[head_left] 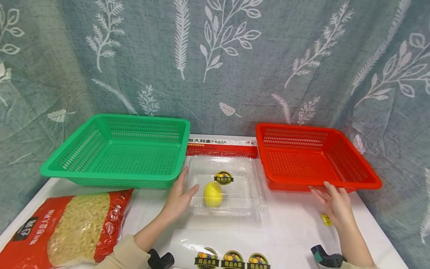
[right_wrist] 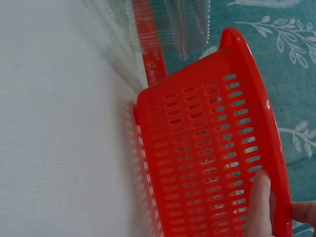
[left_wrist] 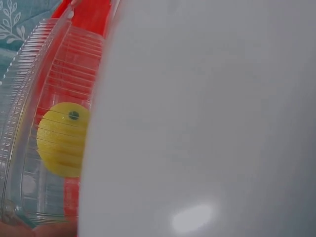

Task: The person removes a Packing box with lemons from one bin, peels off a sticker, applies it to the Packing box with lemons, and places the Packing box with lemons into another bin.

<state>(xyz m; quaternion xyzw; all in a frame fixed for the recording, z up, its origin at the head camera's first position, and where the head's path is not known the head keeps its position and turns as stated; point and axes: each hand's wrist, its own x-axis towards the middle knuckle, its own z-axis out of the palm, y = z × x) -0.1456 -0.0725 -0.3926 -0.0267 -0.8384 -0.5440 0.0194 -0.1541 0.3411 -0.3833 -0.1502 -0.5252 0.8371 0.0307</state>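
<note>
A clear lidded plastic box with a black-and-gold label on it holds a yellow lemon. My left hand is at the box's left side, its fingers extended along the edge and the thumb pointing toward the lid. In the left wrist view, fingertips appear by the box's lower corner. My right hand pinches the front rim of the red basket, thumb over the rim and fingers against the outer wall. The perforated wall and a finger on it show in the right wrist view.
A green basket stands at back left, with a bag of pasta in front. Behind the clear box lies a red-and-white pasta box. A label sheet lies at the front. A small yellow packet is beside the right hand.
</note>
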